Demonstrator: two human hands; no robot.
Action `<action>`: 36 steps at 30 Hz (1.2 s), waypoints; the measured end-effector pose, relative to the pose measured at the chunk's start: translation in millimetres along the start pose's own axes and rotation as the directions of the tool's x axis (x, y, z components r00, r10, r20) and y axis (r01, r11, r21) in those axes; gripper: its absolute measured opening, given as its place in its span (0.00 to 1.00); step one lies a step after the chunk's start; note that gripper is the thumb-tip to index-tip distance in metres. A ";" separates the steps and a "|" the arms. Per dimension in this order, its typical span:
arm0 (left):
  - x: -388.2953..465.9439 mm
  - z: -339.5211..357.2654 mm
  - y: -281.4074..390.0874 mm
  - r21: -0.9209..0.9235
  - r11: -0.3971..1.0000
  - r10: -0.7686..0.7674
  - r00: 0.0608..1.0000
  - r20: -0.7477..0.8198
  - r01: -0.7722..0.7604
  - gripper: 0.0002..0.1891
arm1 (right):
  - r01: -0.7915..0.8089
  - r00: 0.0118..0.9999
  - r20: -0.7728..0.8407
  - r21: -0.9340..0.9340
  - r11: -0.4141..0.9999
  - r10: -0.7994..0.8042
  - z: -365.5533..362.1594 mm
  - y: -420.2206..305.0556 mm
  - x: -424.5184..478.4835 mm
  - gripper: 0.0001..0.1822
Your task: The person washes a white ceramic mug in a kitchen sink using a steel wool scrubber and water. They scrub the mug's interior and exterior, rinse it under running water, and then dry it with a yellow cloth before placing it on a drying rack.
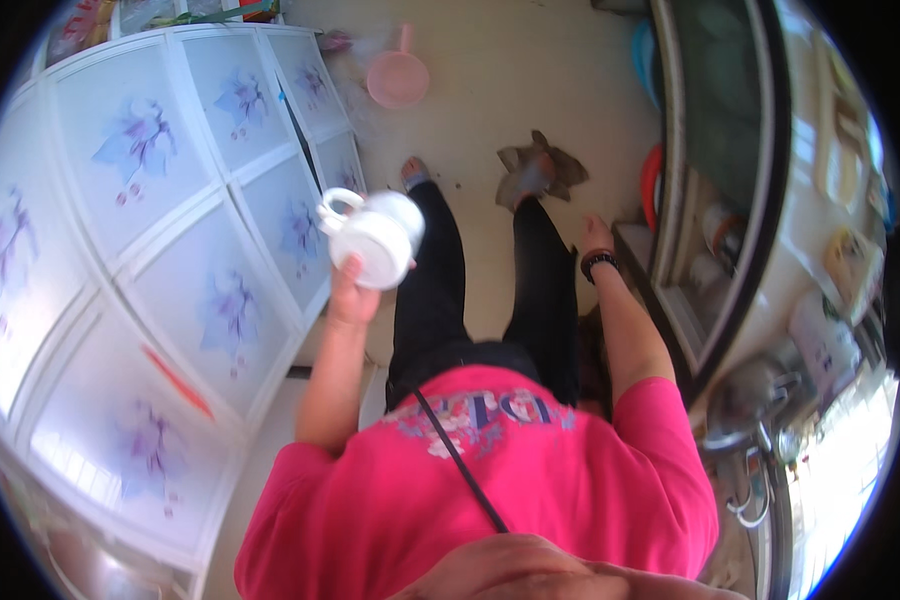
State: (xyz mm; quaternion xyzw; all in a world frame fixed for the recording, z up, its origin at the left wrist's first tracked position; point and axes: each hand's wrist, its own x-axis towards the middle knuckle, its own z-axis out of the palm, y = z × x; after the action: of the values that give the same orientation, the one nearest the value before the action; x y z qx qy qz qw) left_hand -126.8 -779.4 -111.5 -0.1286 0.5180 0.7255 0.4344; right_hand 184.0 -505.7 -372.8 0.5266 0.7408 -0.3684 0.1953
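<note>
My left hand (355, 292) grips a white mug (371, 247), tilted so its flat round end faces me. The mug's handle points to the upper left, away from my palm. A paler rounded part shows behind it; I cannot tell whether this is a second vessel. My thumb lies against the flat end, and most of my fingers are hidden behind. Down at my right side hangs my right hand (595, 234), loosely extended with nothing visible in it. It is nearest to the dark-edged counter (776, 225), below a dark beaded bracelet on my wrist.
White cabinet doors (187, 187) with purple flower prints stand to my left. On the floor ahead lies a pink dipper (397, 79). A brown cloth (566, 176) is under my right foot. The counter at right carries a metal pot (750, 390) and a plastic bag (855, 270).
</note>
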 end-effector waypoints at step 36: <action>117.9 -113.9 -53.5 0.260 0.878 -0.418 0.909 0.003 0.403 0.40 | 0.460 0.840 -0.411 0.191 0.867 -0.355 -81.6 -128.7 3.2 0.11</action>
State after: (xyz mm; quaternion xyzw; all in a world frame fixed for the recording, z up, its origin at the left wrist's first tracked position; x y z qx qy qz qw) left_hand -185.4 -814.5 -269.7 -0.1572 0.5543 0.5483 0.6061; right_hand 72.0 -464.7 -277.9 0.4363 0.7992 -0.3997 -0.1056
